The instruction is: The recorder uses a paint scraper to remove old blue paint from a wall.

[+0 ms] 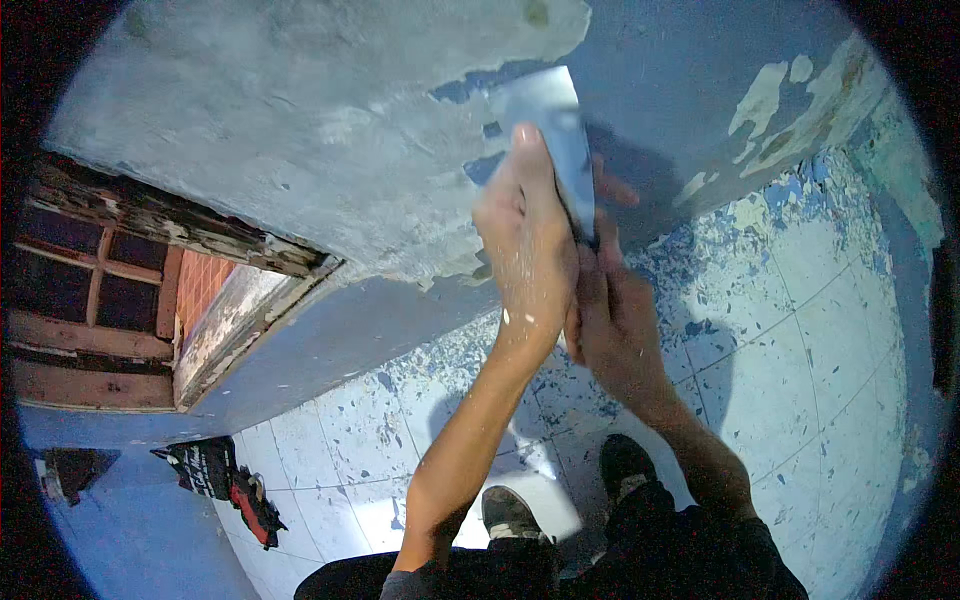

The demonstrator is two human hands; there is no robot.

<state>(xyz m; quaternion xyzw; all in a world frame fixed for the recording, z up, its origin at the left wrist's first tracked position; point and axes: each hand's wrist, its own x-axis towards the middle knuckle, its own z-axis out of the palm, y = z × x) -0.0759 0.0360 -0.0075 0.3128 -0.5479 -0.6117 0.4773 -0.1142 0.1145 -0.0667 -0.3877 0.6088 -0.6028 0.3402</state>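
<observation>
A broad metal scraper [571, 154] is held up against the wall, its bright wide end on the boundary between bare plaster [315, 135] and blue paint [660, 82]. My left hand [529, 217] grips the blade from its left side, thumb laid along the metal. Lower down, my right hand [619, 307] is closed around the scraper's handle end, which the fingers mostly hide. Pale flecks cling to my left wrist. Small blue paint remnants [491, 129] remain on the plaster left of the blade.
Paint flakes litter the white tiled floor [832, 300], thickest along the wall foot. A worn wooden window frame [255, 330] is at left. A black bag [202, 466] and a red-and-black item [255, 506] lie in the lower left corner. My shoes [508, 511] stand below.
</observation>
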